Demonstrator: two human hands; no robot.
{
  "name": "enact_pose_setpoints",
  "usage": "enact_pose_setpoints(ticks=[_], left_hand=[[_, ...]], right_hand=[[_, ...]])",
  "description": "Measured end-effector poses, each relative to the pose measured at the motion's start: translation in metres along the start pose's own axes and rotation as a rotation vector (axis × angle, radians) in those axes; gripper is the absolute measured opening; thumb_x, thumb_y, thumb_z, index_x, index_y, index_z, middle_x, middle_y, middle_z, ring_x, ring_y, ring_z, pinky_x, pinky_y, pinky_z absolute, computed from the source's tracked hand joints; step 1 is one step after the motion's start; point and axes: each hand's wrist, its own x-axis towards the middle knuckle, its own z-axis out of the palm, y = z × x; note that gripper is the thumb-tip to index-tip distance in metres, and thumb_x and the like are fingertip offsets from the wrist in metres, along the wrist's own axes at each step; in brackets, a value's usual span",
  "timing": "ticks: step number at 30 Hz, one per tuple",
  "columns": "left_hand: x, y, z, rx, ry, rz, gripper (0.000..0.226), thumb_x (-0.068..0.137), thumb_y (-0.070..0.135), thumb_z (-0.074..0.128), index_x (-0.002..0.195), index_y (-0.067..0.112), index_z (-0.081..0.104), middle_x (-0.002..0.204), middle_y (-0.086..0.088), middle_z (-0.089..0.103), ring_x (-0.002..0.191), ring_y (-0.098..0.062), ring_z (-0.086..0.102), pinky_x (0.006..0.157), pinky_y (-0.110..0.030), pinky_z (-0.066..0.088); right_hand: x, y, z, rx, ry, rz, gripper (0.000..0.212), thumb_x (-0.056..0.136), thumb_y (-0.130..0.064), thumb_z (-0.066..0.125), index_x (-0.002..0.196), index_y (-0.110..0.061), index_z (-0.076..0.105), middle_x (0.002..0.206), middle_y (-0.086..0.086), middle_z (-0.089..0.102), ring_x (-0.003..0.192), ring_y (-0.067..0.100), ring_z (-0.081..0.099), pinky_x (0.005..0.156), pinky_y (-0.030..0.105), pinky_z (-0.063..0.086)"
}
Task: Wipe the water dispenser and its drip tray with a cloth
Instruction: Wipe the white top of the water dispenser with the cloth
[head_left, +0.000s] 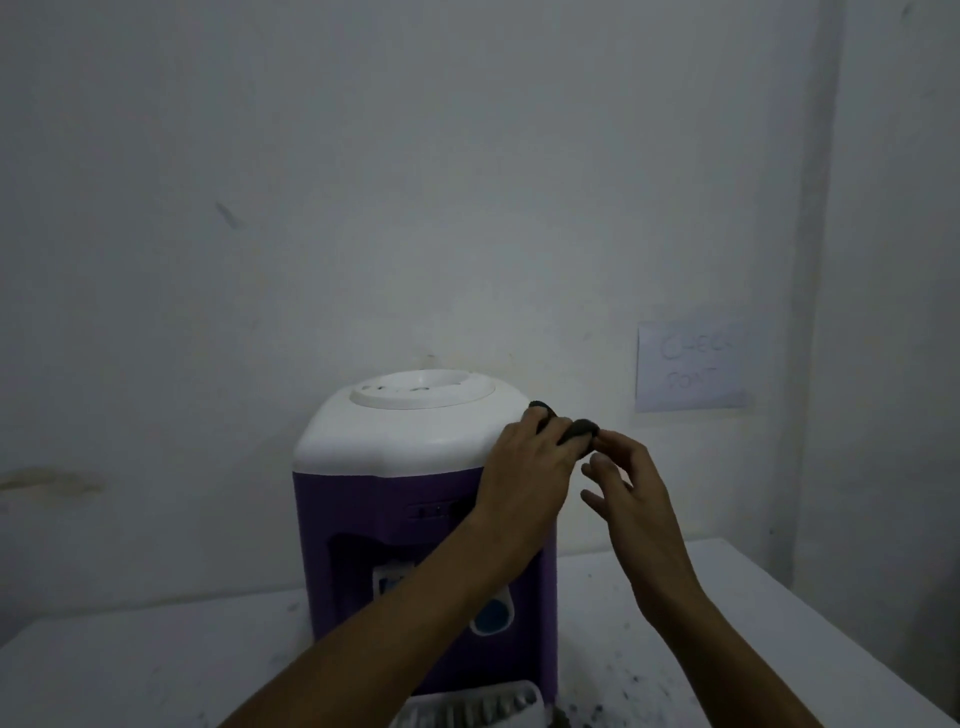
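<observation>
A water dispenser (395, 499) with a purple body and a white top stands on a white table (130, 675). Its white slotted drip tray (467, 709) shows at the bottom edge. My left hand (530, 462) rests on the right shoulder of the white top and grips a small dark cloth (577, 431), which pokes out past the fingers. My right hand (626, 488) hovers just right of it with loosely spread fingers, its index fingertip touching the cloth's end. My left forearm crosses in front of the dispenser and hides part of the taps.
The dispenser stands close to a plain pale wall. A paper note (691, 366) is stuck on the wall to the right. Dark specks (631, 680) lie on the table beside the tray. The table's right edge runs diagonally at the far right.
</observation>
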Motion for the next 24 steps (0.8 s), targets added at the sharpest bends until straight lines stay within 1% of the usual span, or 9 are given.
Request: enact_pose_setpoints(ticks=[3, 7, 9, 12, 15, 17, 19, 22, 24], left_hand=[[-0.006, -0.005, -0.010, -0.129, 0.046, -0.110, 0.064, 0.071, 0.007, 0.077, 0.130, 0.018, 0.054, 0.120, 0.000, 0.063, 0.108, -0.023, 0.054, 0.082, -0.033, 0.053], [-0.012, -0.011, -0.022, -0.222, 0.125, -0.212, 0.048, 0.086, 0.010, 0.063, 0.132, 0.013, 0.052, 0.125, -0.005, 0.060, 0.114, -0.025, 0.051, 0.092, -0.034, 0.049], [-0.015, -0.014, -0.027, -0.274, 0.125, -0.237, 0.045, 0.093, 0.016, 0.054, 0.137, 0.016, 0.047, 0.133, -0.002, 0.054, 0.121, -0.021, 0.043, 0.099, -0.029, 0.042], [-0.021, -0.021, -0.033, -0.346, 0.096, -0.242, 0.045, 0.094, 0.022, 0.051, 0.139, 0.024, 0.044, 0.140, 0.001, 0.044, 0.126, -0.015, 0.037, 0.103, -0.021, 0.033], [-0.028, -0.029, -0.046, -0.442, 0.038, -0.204, 0.044, 0.093, 0.030, 0.054, 0.136, 0.031, 0.045, 0.143, 0.002, 0.039, 0.128, -0.013, 0.039, 0.105, -0.022, 0.033], [-0.035, -0.032, -0.052, -0.496, -0.018, -0.176, 0.043, 0.094, 0.035, 0.051, 0.136, 0.035, 0.044, 0.145, 0.005, 0.036, 0.127, -0.012, 0.041, 0.106, -0.028, 0.038], [-0.043, -0.035, -0.055, -0.500, -0.048, -0.141, 0.042, 0.094, 0.040, 0.048, 0.136, 0.039, 0.042, 0.146, 0.008, 0.034, 0.126, -0.009, 0.041, 0.105, -0.032, 0.041], [-0.062, -0.045, -0.059, -0.504, -0.040, -0.089, 0.043, 0.092, 0.049, 0.043, 0.135, 0.045, 0.040, 0.146, 0.016, 0.034, 0.128, 0.002, 0.036, 0.106, -0.021, 0.035], [-0.074, -0.054, -0.064, -0.493, -0.019, -0.074, 0.044, 0.089, 0.056, 0.036, 0.132, 0.046, 0.041, 0.143, 0.021, 0.035, 0.128, 0.007, 0.032, 0.102, -0.010, 0.027]], right_hand=[[0.002, -0.010, 0.005, -0.019, 0.009, -0.020, 0.033, 0.095, -0.028, 0.051, 0.128, -0.030, 0.044, 0.123, -0.018, 0.049, 0.100, 0.004, 0.060, 0.087, 0.029, 0.053], [0.016, -0.022, 0.017, -0.040, -0.070, 0.071, 0.040, 0.094, -0.033, 0.054, 0.133, -0.029, 0.043, 0.117, -0.011, 0.056, 0.102, 0.007, 0.060, 0.086, 0.028, 0.053], [0.023, -0.027, 0.023, -0.061, -0.140, 0.094, 0.030, 0.094, -0.031, 0.055, 0.123, -0.027, 0.051, 0.108, -0.010, 0.062, 0.098, 0.006, 0.061, 0.081, 0.023, 0.053], [0.025, -0.035, 0.024, -0.039, -0.192, 0.125, 0.016, 0.092, -0.028, 0.058, 0.105, -0.020, 0.063, 0.096, -0.004, 0.069, 0.092, 0.011, 0.066, 0.074, 0.020, 0.054], [0.021, -0.038, 0.014, 0.133, -0.277, 0.216, 0.019, 0.092, -0.027, 0.058, 0.103, -0.016, 0.068, 0.094, 0.001, 0.073, 0.088, 0.016, 0.069, 0.078, 0.025, 0.055], [0.016, -0.038, 0.007, 0.261, -0.314, 0.305, 0.023, 0.092, -0.027, 0.057, 0.106, -0.013, 0.069, 0.095, 0.006, 0.072, 0.083, 0.019, 0.067, 0.073, 0.026, 0.053], [0.011, -0.036, 0.001, 0.347, -0.307, 0.406, 0.027, 0.091, -0.028, 0.058, 0.110, -0.011, 0.068, 0.102, 0.009, 0.072, 0.094, 0.023, 0.067, 0.078, 0.032, 0.055], [0.003, -0.026, -0.016, 0.468, -0.202, 0.541, 0.041, 0.082, -0.033, 0.066, 0.115, -0.009, 0.064, 0.110, 0.013, 0.070, 0.108, 0.031, 0.062, 0.092, 0.045, 0.052], [-0.005, -0.017, -0.031, 0.585, -0.086, 0.629, 0.044, 0.081, -0.032, 0.066, 0.117, -0.007, 0.062, 0.114, 0.016, 0.067, 0.109, 0.035, 0.060, 0.088, 0.048, 0.052]])
